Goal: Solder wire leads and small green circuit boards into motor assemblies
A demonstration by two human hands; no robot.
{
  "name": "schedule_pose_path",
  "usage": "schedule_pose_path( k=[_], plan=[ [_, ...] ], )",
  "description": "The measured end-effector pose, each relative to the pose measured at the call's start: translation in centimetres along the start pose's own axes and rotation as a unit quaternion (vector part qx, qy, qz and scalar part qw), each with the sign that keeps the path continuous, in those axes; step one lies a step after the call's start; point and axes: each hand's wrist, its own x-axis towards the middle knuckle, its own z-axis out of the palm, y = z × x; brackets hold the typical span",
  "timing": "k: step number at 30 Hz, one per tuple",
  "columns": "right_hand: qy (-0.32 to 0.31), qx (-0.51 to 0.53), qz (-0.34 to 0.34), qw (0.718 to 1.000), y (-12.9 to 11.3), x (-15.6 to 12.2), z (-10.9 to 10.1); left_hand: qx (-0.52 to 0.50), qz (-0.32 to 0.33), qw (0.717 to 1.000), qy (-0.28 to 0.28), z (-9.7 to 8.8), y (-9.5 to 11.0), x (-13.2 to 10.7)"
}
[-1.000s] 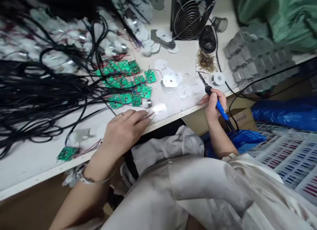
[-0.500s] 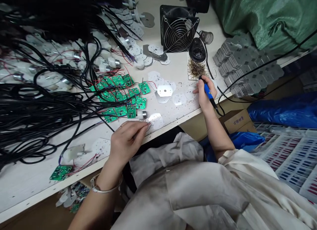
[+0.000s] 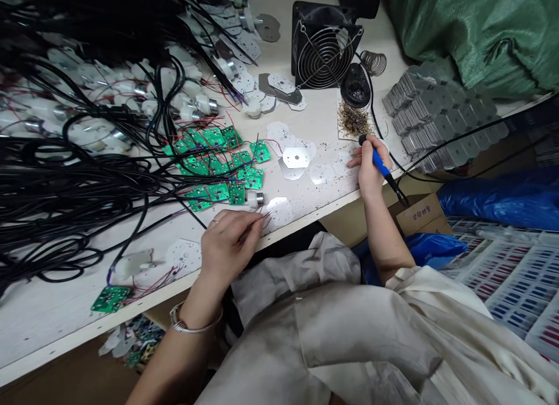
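My left hand (image 3: 229, 245) rests at the front edge of the white bench (image 3: 56, 312), its fingers pinched on thin red and black wires (image 3: 263, 220) beside a round white disc (image 3: 279, 210). A small silver motor (image 3: 254, 199) lies just beyond those wires. My right hand (image 3: 370, 166) is closed around a blue-handled soldering iron (image 3: 379, 165), whose tip points up toward a pad of brass wool (image 3: 353, 121). Several green circuit boards (image 3: 218, 160) lie in a heap between my hands and a mass of black cables (image 3: 65, 172).
A black wire-guarded fan (image 3: 325, 44) and a soldering stand with coil (image 3: 356, 82) stand at the back. Stacked grey metal plates (image 3: 441, 120) lie to the right under a green sack (image 3: 471, 32). White discs (image 3: 297, 157), a lone green board (image 3: 109, 298) and a cardboard box (image 3: 417, 210) are nearby.
My right hand has carried the soldering iron up from the bench edge toward the brass wool. My left hand stays on the wires; the view has shifted slightly.
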Motion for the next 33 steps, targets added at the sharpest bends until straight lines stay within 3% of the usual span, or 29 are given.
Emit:
schedule_pose_path(
  k=[6,11,16,19,25,33],
  plan=[
    [0.021,0.042,0.008,0.999,-0.6,0.3,-0.3,0.016,-0.011,1.000,0.001,0.3,0.1,0.1],
    [0.012,0.140,-0.063,0.988,-2.1,-3.4,-0.9,0.026,-0.067,0.997,0.032,1.1,1.7,0.1],
    [-0.128,0.153,-0.021,0.980,-3.5,-9.4,-0.7,0.080,-0.110,0.991,-0.005,2.3,2.1,-0.3],
    [-0.181,0.136,0.003,0.974,-3.8,-11.1,-0.9,0.084,-0.109,0.991,-0.004,2.6,2.3,-0.4],
    [-0.307,0.100,0.001,0.946,-3.1,-11.1,-2.1,0.108,-0.093,0.990,0.002,2.9,2.3,-0.5],
    [-0.329,0.059,-0.003,0.943,-3.0,-11.0,-1.9,0.135,-0.088,0.987,-0.007,3.0,2.3,-0.5]
  ],
)
